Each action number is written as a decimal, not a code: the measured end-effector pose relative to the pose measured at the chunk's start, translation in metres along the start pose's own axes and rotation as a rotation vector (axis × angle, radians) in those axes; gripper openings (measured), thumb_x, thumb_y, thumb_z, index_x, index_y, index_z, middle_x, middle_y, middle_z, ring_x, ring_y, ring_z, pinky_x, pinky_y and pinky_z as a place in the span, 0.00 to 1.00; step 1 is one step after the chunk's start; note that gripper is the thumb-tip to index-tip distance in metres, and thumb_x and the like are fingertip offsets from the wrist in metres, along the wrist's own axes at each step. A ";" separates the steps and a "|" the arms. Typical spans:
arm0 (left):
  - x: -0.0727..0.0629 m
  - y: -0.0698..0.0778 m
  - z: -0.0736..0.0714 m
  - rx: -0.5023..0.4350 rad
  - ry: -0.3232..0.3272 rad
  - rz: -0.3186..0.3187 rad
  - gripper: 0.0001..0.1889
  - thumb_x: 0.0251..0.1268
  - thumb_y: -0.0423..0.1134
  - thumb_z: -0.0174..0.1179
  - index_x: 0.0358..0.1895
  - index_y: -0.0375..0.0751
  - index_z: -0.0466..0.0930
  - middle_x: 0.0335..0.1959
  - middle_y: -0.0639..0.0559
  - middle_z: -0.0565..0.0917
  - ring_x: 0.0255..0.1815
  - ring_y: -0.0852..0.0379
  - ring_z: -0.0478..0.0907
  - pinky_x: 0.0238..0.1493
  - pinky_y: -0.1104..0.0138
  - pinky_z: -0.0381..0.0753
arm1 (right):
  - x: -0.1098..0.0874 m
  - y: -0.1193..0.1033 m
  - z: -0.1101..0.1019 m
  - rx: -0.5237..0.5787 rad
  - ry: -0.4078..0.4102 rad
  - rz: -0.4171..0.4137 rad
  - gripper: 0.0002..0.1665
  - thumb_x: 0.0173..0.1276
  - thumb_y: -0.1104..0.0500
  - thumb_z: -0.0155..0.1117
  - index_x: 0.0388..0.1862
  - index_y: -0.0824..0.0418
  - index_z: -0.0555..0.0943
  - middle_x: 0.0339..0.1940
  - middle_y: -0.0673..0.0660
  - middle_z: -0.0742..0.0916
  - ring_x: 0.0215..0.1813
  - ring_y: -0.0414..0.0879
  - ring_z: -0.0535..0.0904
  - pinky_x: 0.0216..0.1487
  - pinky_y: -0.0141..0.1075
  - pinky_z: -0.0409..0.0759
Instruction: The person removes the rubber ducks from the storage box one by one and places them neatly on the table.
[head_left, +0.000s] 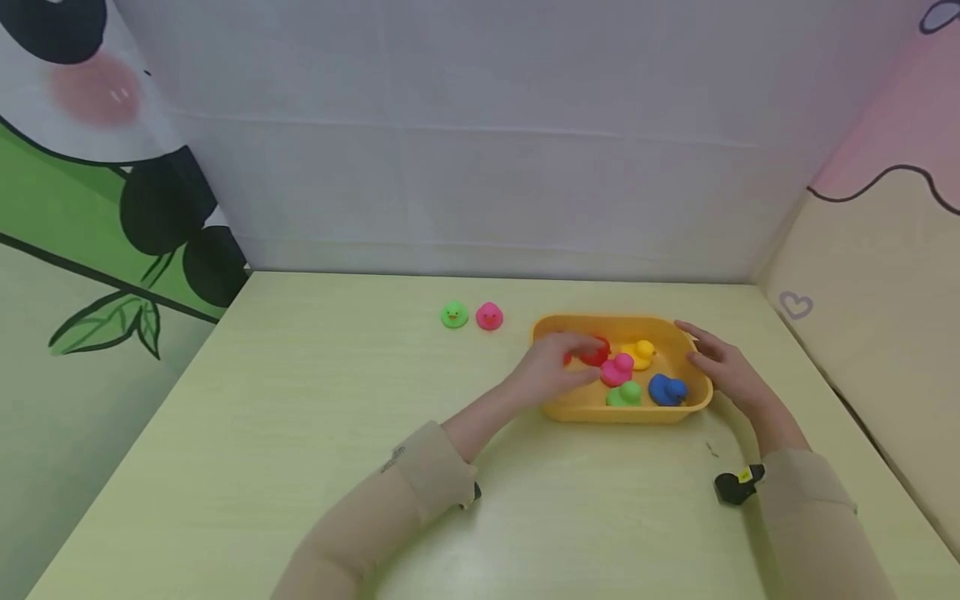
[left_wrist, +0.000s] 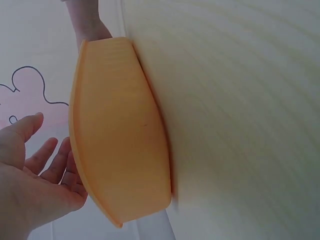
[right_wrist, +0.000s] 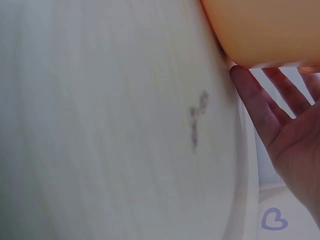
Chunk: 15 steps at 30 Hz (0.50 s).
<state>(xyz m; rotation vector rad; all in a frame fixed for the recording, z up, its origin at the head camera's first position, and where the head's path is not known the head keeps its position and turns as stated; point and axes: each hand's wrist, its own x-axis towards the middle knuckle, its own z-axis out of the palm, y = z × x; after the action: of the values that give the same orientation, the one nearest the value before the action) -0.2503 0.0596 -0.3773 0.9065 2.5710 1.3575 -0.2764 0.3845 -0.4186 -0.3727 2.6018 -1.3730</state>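
A yellow-orange plastic tray (head_left: 592, 413) sits on the table with several rubber ducks in it: red (head_left: 597, 353), pink (head_left: 617, 369), yellow (head_left: 641, 354), green (head_left: 626, 395) and blue (head_left: 666, 389). Over the tray's left end reaches my left hand (head_left: 549, 368), its thumb and fingers apart near the red duck and partly covering the red there. The left wrist view shows that thumb spread from loosely bent fingers, with nothing seen between them. At the tray's right end, my right hand (head_left: 729, 377) touches the wall and rim with extended fingers.
Behind and left of the tray, a green duck (head_left: 454, 315) and a pink duck (head_left: 490, 317) stand side by side on the pale table (head_left: 337, 400). A white cloth wall (head_left: 480, 192) rises at the back, and printed panels flank both sides.
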 end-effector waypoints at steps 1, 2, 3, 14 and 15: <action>0.002 0.000 0.002 0.019 -0.011 0.003 0.22 0.61 0.43 0.63 0.59 0.43 0.77 0.50 0.52 0.82 0.53 0.53 0.75 0.56 0.62 0.76 | 0.000 0.000 0.000 -0.002 0.003 0.000 0.32 0.76 0.51 0.46 0.76 0.50 0.52 0.72 0.71 0.61 0.67 0.70 0.62 0.51 0.47 0.80; 0.004 0.000 0.003 0.036 -0.021 0.005 0.22 0.61 0.43 0.63 0.59 0.43 0.77 0.50 0.51 0.82 0.53 0.52 0.75 0.56 0.63 0.76 | 0.000 0.000 0.000 -0.002 0.003 0.003 0.33 0.76 0.51 0.46 0.76 0.50 0.52 0.72 0.71 0.60 0.67 0.70 0.62 0.52 0.49 0.79; 0.005 0.000 0.005 0.046 -0.031 0.007 0.22 0.61 0.43 0.63 0.59 0.43 0.77 0.51 0.51 0.82 0.53 0.52 0.76 0.56 0.62 0.76 | 0.000 0.000 0.001 0.000 0.003 0.005 0.33 0.76 0.51 0.46 0.76 0.50 0.52 0.72 0.70 0.60 0.67 0.70 0.61 0.53 0.53 0.77; 0.027 -0.009 0.026 0.054 -0.165 0.006 0.21 0.61 0.46 0.63 0.58 0.51 0.77 0.50 0.58 0.81 0.53 0.59 0.75 0.55 0.66 0.76 | 0.000 0.000 0.000 0.010 -0.002 0.015 0.33 0.76 0.51 0.46 0.76 0.52 0.51 0.73 0.70 0.58 0.69 0.72 0.58 0.56 0.62 0.70; 0.028 -0.009 0.026 0.062 -0.171 0.008 0.21 0.61 0.46 0.63 0.58 0.52 0.77 0.50 0.59 0.81 0.53 0.60 0.74 0.55 0.67 0.76 | 0.000 0.000 0.000 0.011 -0.001 0.016 0.33 0.76 0.51 0.46 0.76 0.52 0.51 0.73 0.70 0.58 0.69 0.71 0.58 0.56 0.62 0.69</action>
<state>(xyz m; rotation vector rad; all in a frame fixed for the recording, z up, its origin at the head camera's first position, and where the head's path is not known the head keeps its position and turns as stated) -0.2685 0.0899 -0.3948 0.9965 2.4948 1.1523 -0.2762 0.3847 -0.4185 -0.3499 2.5901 -1.3809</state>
